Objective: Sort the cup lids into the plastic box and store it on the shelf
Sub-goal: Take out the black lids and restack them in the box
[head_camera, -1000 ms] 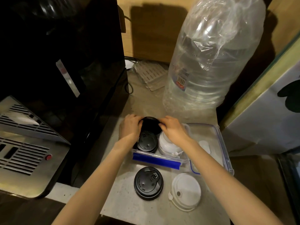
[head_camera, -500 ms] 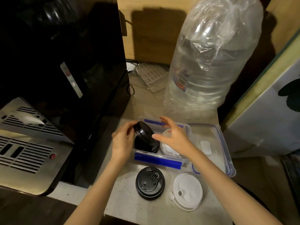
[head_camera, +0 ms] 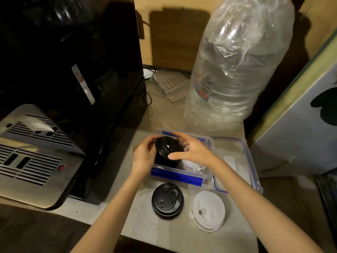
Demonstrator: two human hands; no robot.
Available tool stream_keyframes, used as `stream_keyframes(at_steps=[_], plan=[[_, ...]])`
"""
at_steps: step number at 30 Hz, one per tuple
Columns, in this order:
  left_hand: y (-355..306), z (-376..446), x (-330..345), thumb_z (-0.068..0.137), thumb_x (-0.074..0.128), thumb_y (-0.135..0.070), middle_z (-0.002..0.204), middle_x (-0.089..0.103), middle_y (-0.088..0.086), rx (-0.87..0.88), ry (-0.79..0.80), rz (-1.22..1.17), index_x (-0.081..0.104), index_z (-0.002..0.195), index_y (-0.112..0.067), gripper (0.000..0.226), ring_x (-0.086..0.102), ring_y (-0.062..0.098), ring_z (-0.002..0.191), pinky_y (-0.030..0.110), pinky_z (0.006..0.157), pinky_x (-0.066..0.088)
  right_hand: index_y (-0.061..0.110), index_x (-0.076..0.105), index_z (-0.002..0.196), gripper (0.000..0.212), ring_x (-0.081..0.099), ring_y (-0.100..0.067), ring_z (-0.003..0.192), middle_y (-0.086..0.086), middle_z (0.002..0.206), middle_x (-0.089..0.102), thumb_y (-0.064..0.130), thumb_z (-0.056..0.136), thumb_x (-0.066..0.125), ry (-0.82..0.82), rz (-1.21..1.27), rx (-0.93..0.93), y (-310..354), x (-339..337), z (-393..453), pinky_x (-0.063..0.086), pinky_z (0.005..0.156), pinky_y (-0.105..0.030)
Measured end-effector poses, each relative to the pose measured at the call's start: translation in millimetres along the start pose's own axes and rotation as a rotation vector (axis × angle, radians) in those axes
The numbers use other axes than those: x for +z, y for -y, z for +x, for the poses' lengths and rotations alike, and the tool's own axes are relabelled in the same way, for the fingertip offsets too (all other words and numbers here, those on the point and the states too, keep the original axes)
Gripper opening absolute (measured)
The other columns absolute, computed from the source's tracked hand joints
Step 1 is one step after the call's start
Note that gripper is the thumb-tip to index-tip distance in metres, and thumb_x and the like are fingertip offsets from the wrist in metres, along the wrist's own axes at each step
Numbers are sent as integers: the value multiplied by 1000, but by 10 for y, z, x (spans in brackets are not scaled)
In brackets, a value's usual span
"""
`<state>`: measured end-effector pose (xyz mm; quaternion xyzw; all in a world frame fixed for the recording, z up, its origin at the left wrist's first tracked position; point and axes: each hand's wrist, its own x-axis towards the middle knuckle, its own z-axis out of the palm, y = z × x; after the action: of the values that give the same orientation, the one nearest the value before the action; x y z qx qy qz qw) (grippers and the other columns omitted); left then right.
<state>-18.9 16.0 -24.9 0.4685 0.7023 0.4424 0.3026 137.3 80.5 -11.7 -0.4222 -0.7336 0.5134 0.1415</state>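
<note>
A clear plastic box [head_camera: 209,141] with blue clips stands on the counter, with white lids [head_camera: 191,164] in its right half and dark lids low in its left half. Over the left half both hands grip one black cup lid [head_camera: 168,147], tilted. My left hand [head_camera: 144,156] holds its left edge; my right hand [head_camera: 191,152] holds its right and near edge. In front of the box lie a black lid [head_camera: 167,200] and a white lid [head_camera: 208,209]. The box's clear cover [head_camera: 249,161] lies open to the right.
A black and steel coffee machine [head_camera: 54,106] fills the left side. A large water bottle wrapped in plastic [head_camera: 235,70] stands behind the box, with a flat grille piece [head_camera: 172,84] beside it. A white cabinet [head_camera: 300,125] borders the right. The counter edge runs close below the loose lids.
The black lid has been lifted from deep in the box's left half and tilted up above it. My right hand has moved back onto the lid's near edge.
</note>
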Motion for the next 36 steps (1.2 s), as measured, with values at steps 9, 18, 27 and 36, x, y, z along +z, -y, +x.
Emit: stream_keyframes(at_steps=[9, 18, 27, 36], plan=[[127, 8, -152, 84, 57, -11, 130, 56, 5, 231, 83, 431, 54, 123, -14, 40, 39, 20, 129, 25, 103, 26, 14, 39, 135, 88, 43, -27, 120, -8, 134, 49, 38, 60, 78, -83, -607, -155, -35, 131, 233, 38, 100, -37], [165, 151, -54, 76, 68, -29, 142, 46, -1, 177, 264, 675, 45, 131, -21, 60, 18, 18, 140, 40, 115, 15, 20, 41, 135, 82, 46, -23, 123, -4, 137, 49, 32, 62, 76, 50, -677, -143, -107, 194, 267, 43, 99, -39], [70, 221, 26, 74, 66, -21, 148, 35, 0, 223, 319, 819, 49, 127, -28, 55, 9, 21, 143, 48, 115, -4, 16, 44, 131, 77, 45, -22, 126, -7, 131, 55, 27, 63, 78, 76, -713, -107, -196, 163, 313, 11, 117, -40], [17, 249, 114, 73, 68, -26, 139, 48, -2, 306, 454, 811, 46, 128, -25, 59, 32, 16, 135, 46, 115, -2, 11, 42, 130, 77, 42, -25, 124, -9, 133, 50, 28, 64, 78, 75, -787, -114, -200, 37, 183, 29, 107, -33]])
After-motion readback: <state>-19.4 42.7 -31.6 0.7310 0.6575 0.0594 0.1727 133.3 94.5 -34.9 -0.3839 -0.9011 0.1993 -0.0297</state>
